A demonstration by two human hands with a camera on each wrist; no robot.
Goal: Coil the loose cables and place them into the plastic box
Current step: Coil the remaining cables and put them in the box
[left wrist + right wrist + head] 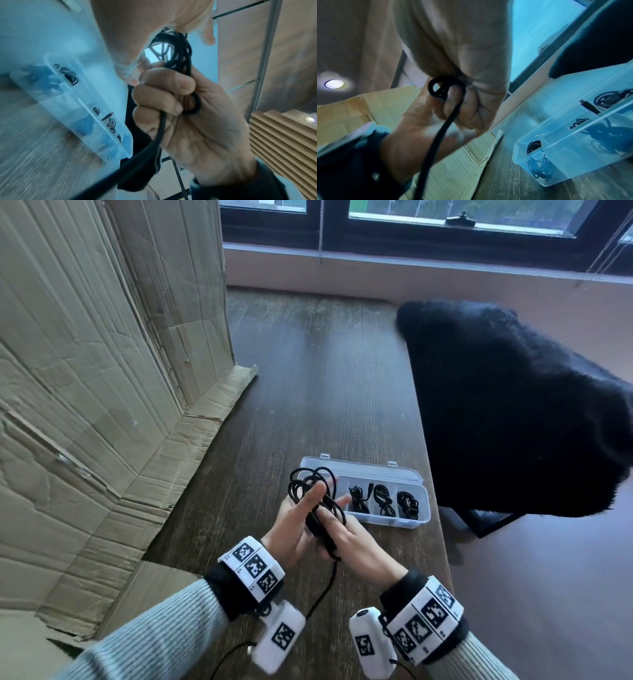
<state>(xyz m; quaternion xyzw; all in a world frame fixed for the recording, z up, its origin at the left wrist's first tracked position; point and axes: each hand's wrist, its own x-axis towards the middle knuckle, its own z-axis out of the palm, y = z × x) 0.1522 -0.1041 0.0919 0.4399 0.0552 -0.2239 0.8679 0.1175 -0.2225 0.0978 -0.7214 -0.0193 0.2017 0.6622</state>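
A black cable (310,481) is bunched in loose loops between both hands, just above the table and in front of the clear plastic box (359,470). My left hand (294,525) holds the loops with fingers curled round them (452,102). My right hand (352,542) grips the bundle lower down, fingers wrapped round it (164,94). The cable's tail (329,580) hangs down between my wrists. The box lies open with its lid back. Three of its compartments hold small coiled black cables (383,501); the left end is hidden behind the loops.
Large flattened cardboard (102,371) leans along the left side of the dark wooden table (308,371). A black furry cover on a chair (513,405) stands at the table's right edge, close to the box. A window ledge runs along the back.
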